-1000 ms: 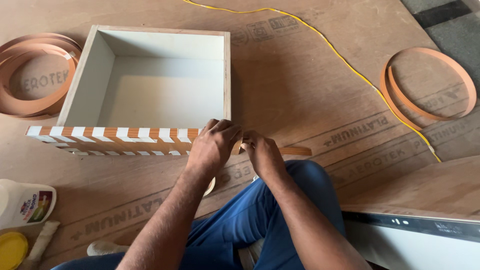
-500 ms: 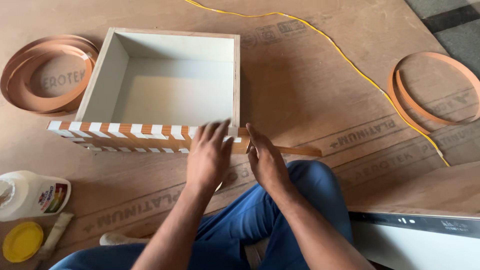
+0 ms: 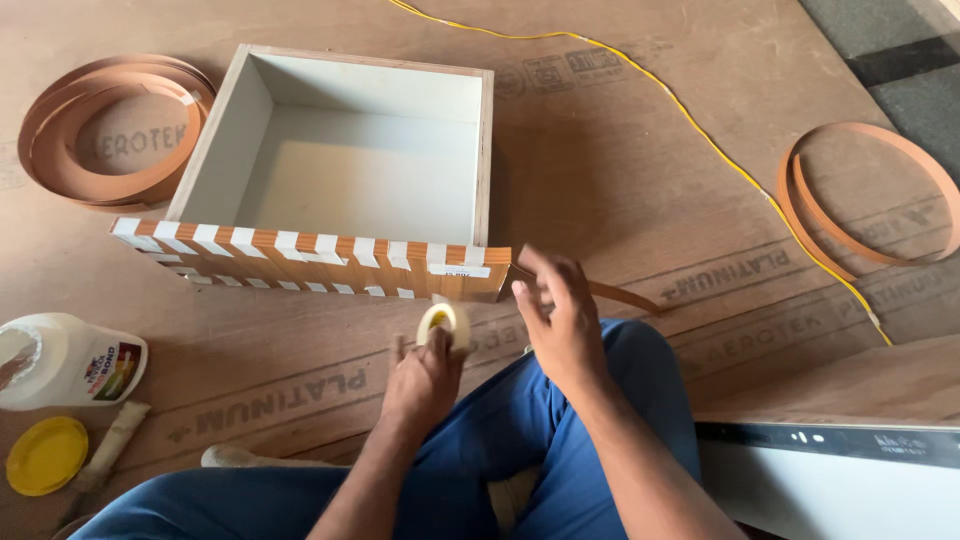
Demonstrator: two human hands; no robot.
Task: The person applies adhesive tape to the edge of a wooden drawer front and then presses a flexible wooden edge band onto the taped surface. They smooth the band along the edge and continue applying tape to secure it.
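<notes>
A small roll of pale masking tape (image 3: pixel 444 325) sits in the grip of the left hand (image 3: pixel 420 380), held just in front of the near face of a white open drawer box (image 3: pixel 345 165) that lies on the brown board floor (image 3: pixel 620 150). The box's front edge carries a wood-coloured edge band (image 3: pixel 300 255) strapped down by a row of short white tape strips. The left hand is closed around the roll, thumb and fingers pinching its rim. The right hand (image 3: pixel 560 320) hovers just beside the box's right front corner, fingers loosely spread and half open; it seems to pinch a tape end, but the view is too blurred to tell. A loose tail of the band (image 3: pixel 610 292) runs out to the right past that hand.

Half a second ago both hands lay flat against the front edge near the right corner, pressing it; now they have lifted off and drawn back toward the blue trousers (image 3: pixel 500 440), and the roll has come into view.

Farther out, a coil of edge banding (image 3: pixel 110 130) lies left of the box, another coil (image 3: pixel 860 195) lies well to the right, and a yellow cord (image 3: pixel 700 130) crosses between. A white glue bottle (image 3: pixel 65 360) and its yellow cap (image 3: pixel 45 455) lie at lower left
</notes>
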